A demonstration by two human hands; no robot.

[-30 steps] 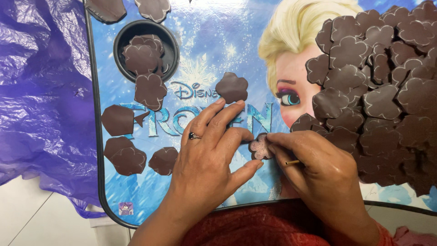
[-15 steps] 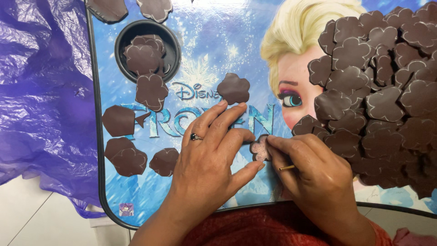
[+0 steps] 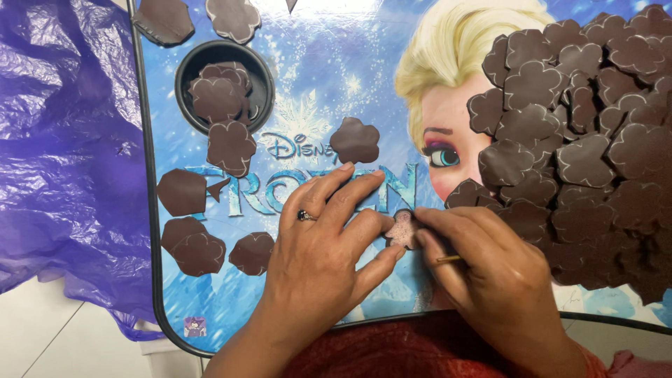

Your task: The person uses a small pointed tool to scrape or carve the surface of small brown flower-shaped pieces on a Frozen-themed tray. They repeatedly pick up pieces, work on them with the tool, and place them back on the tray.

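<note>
Both hands, left hand (image 3: 323, 245) and right hand (image 3: 490, 269), are pinching one small pale flower-shaped piece (image 3: 402, 229) against the blue printed bench (image 3: 315, 84), each grip pressed onto it.

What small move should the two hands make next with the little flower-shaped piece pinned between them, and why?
Probably lift the small flower-shaped piece off the tray: left hand and right hand both pinch it, the thin stick is beside it, and finished brown pieces lie apart.
</note>
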